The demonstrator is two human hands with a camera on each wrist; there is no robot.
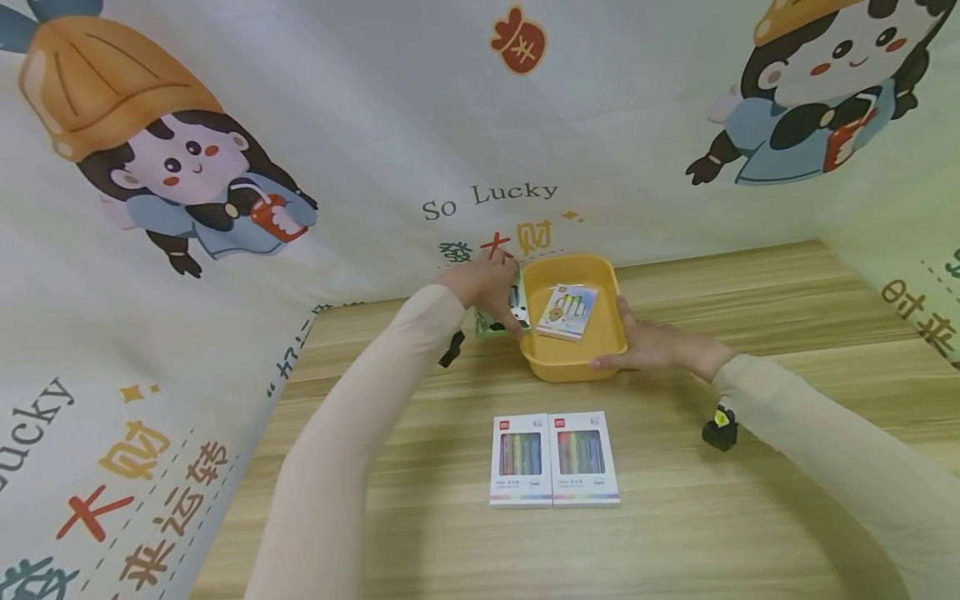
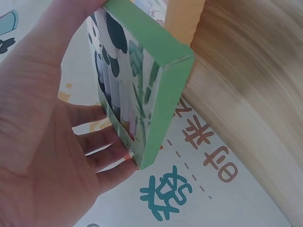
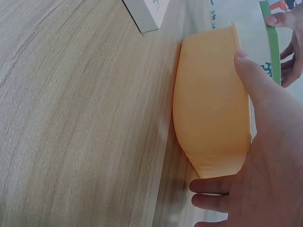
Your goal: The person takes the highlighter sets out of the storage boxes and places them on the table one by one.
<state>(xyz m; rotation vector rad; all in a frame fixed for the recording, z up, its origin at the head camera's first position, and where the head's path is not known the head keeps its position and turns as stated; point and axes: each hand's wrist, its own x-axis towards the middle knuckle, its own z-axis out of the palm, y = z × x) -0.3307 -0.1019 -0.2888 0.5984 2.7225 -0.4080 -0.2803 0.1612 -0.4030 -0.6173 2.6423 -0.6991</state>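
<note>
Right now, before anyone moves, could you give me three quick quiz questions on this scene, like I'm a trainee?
1. How many boxes can be seen inside the yellow bin?
2. True or false: the two white boxes in front of the bin are stacked one on the other.
3. What does the left hand hold? A) a loose pen; B) the green panda box; C) a mug.

Key:
1. One.
2. False; they lie side by side.
3. B.

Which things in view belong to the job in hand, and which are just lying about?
Likely in the job:
green-edged panda box, in the left hand
yellow tub, right hand against it
cartoon-print box, inside the tub

Lying about:
two white windowed boxes, side by side; untouched, possibly wanted
</note>
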